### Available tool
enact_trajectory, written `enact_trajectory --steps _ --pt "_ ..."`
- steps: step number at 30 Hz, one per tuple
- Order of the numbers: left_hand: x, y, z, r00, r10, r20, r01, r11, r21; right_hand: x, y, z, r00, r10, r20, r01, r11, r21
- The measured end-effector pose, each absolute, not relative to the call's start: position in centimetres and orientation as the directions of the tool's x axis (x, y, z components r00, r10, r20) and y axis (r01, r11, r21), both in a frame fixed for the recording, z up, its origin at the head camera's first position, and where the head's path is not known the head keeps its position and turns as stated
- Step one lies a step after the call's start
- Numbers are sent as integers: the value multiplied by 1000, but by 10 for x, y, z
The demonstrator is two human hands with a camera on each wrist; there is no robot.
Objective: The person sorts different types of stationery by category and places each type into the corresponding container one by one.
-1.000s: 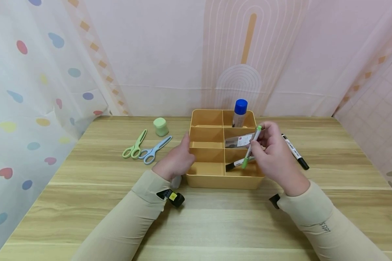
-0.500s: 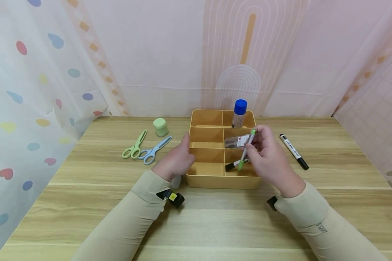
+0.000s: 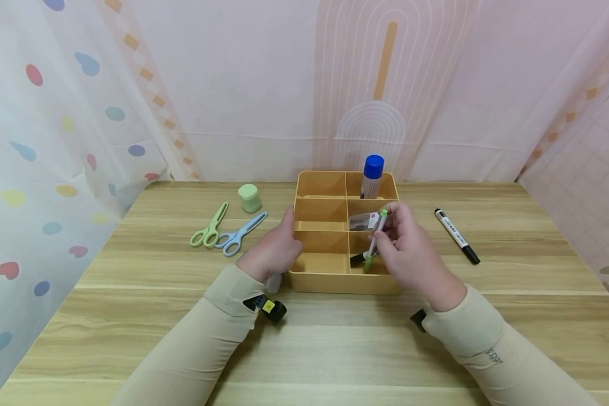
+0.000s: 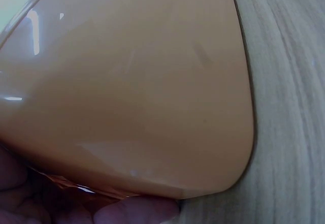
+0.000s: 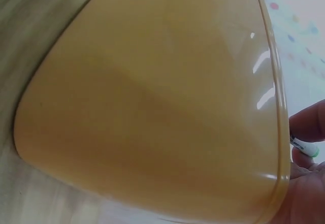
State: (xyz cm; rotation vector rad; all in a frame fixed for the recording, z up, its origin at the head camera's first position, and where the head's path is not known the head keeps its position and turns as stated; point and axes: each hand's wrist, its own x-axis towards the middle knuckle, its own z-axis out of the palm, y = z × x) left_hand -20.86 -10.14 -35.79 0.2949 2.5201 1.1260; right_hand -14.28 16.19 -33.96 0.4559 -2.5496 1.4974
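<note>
A yellow-orange storage box [image 3: 321, 283] with divided compartments stands on the table. My right hand [image 3: 413, 254] pinches a white marker with green ends [image 3: 377, 234], tilted over the front right compartment with its lower end inside. In that compartment lies a black-capped marker [image 3: 357, 259], partly hidden by the green one. My left hand [image 3: 274, 248] grips the box's left wall, thumb at the rim and fingers against the outside. The right wrist view shows the green marker's end [image 5: 306, 147] between fingers beyond the box rim.
A blue-capped glue stick [image 3: 372, 176] and a clear packet [image 3: 362, 221] stand in right compartments. Green scissors [image 3: 210, 225], blue scissors [image 3: 241, 232] and a green sponge-like block [image 3: 250, 197] lie left. A black-and-white marker [image 3: 457, 235] lies right. A pale object [image 3: 273, 283] shows under my left wrist.
My right hand has moved left and slightly down with the green marker, bringing its lower end into the front right compartment. The left hand and the box have stayed put.
</note>
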Motion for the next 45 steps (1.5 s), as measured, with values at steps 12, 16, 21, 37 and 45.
enact_trajectory --steps 12,16,21,37,45 --pt "-208 -101 -357 -907 333 -257 42 681 731 -141 158 -343 -947 -210 242 -313 446 -839" --pt "-207 -101 -356 -909 336 -249 50 678 734 -141 157 -344 -946 -219 238 -314 448 -837" --pt "-207 -102 -356 -909 337 -246 60 690 722 -140 156 -344 -945 -222 242 -321 463 -826" --pt "-208 -101 -356 -913 319 -255 45 699 714 -143 151 -349 -946 -224 233 -313 461 -830" --pt "-207 -101 -356 -910 308 -276 25 707 706 -142 149 -349 -950 -218 224 -305 488 -818"
